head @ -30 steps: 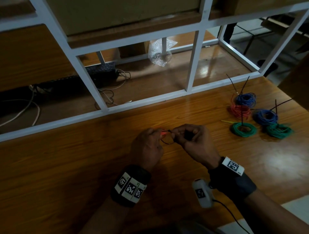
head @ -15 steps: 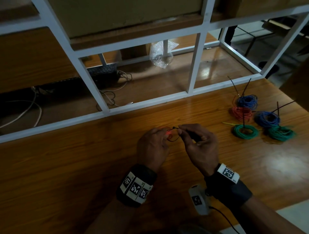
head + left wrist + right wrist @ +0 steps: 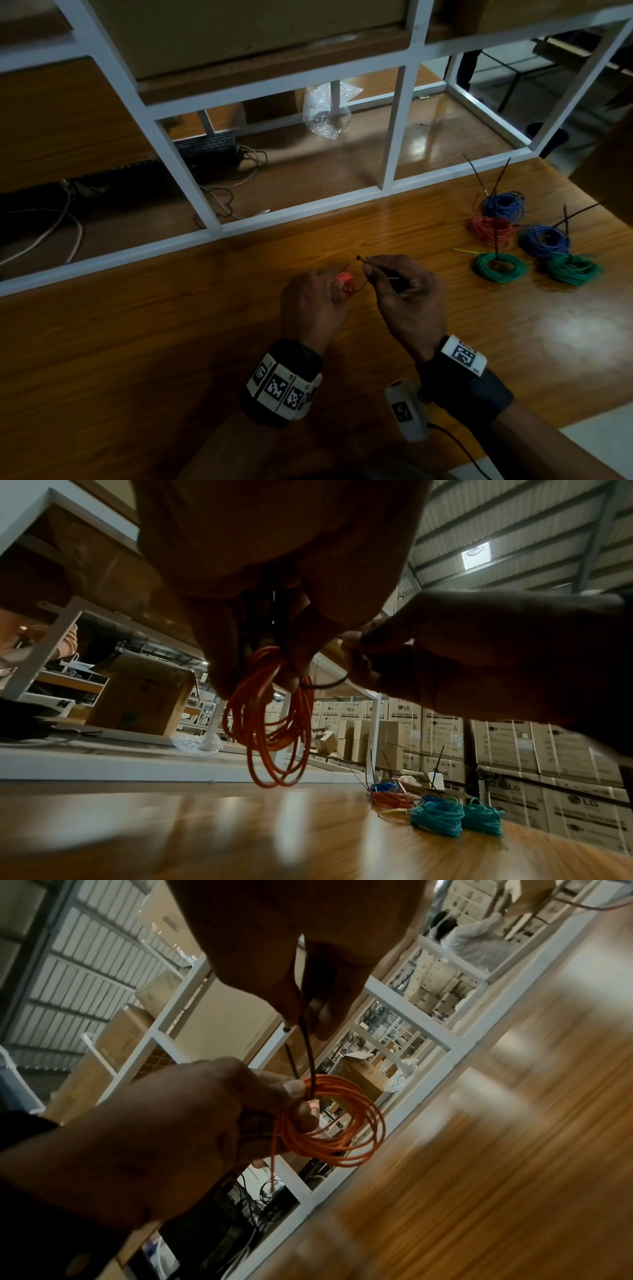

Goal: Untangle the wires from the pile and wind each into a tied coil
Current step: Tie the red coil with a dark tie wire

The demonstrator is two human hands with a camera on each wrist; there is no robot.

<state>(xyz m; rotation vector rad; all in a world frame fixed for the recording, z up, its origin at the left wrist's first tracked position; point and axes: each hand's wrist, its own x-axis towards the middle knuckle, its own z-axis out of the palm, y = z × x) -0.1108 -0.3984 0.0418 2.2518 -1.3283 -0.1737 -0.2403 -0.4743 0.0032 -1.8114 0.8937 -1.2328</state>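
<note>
My left hand [image 3: 337,286] grips a small coil of orange wire [image 3: 346,284] just above the wooden table [image 3: 171,342]. In the left wrist view the orange coil [image 3: 274,723] hangs below the left fingers [image 3: 291,669]. A black zip tie [image 3: 310,1053] loops through the orange coil [image 3: 342,1123], and my right hand [image 3: 308,1012] pinches both of its ends. The tie's head [image 3: 358,257] sticks out past my right hand [image 3: 371,270]. Several tied coils lie at the right: blue [image 3: 505,205], red [image 3: 493,229], blue [image 3: 544,240], green [image 3: 500,267], green [image 3: 572,269].
A white metal frame [image 3: 390,137] runs along the table's far edge. Behind it lie bubble wrap [image 3: 329,113], a dark device [image 3: 209,147] and loose cables [image 3: 222,195]. The table's front right corner ends near my right forearm. Stacked cartons [image 3: 548,750] stand beyond the table.
My hands have drawn slightly apart. The right hand has pulled the zip tie's ends up and to the right, so a small loop shows between the hands.
</note>
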